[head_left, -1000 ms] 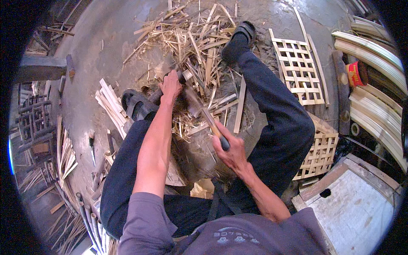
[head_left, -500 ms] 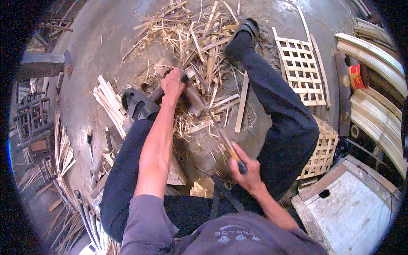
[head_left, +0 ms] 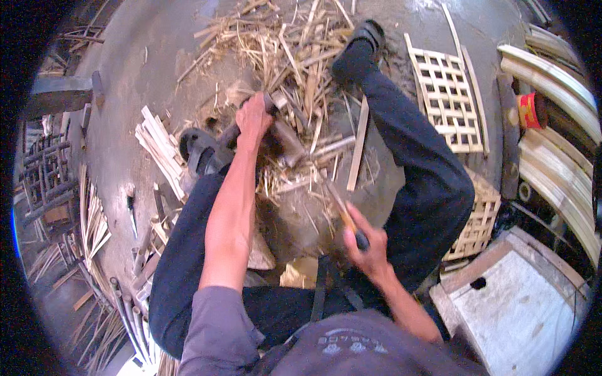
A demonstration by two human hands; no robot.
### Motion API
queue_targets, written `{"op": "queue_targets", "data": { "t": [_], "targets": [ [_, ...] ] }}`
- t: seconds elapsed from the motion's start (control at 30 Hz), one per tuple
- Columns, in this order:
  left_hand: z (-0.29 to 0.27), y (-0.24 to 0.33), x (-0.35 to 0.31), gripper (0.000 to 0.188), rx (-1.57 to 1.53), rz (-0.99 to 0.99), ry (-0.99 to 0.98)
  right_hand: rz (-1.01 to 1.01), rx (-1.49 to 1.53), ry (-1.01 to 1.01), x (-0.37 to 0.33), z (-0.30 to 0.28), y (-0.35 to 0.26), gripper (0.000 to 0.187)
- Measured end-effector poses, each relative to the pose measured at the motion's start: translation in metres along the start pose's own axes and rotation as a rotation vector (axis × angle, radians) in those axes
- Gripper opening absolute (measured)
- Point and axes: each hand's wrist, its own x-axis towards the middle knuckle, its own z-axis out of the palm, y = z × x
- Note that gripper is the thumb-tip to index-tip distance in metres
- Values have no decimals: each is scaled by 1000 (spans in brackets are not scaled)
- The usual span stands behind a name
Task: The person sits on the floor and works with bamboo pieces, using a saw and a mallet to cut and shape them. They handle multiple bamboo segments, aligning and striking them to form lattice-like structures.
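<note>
While gripping a handled tool [head_left: 347,217] at four o'clock in curled fingers of the right hand [head_left: 369,250], resting the left hand [head_left: 254,118] on a dark bar [head_left: 230,134] at eleven, leaving finger closure there unclear.

Orange-and-black handle [head_left: 348,220], cream grid-patterned panel [head_left: 451,114]

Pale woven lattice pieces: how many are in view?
2: one pale woven lattice panel lies right of the right foot's black sandal; another lattice piece is partly hidden behind the black-trousered right knee. More may be hidden.
</note>
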Motion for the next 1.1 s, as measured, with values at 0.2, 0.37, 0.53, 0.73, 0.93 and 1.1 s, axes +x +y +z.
{"op": "queue_targets", "data": {
  "t": [0.2,0.37,0.53,0.73,0.93,1.1],
  "targets": [
    [8,4,2,28,1,6,-46,156,3,-5,115,63,-4,44],
    [-7,7,-14,33,-51,-7,-58,25,22,5,-1,6,3,49],
    [12,3,0,25,16,23,-30,149,29,4,100,60,6,47],
    [7,-4,-7,27,6,17,-14,29,56,39,4,19,9,48],
    [11,9,-3,34,45,5,-49,211,20,-35,89,54,6,47],
    [11,4,-4,28,44,-15,-49,85,22,14,29,33,15,49]
  ]
}}
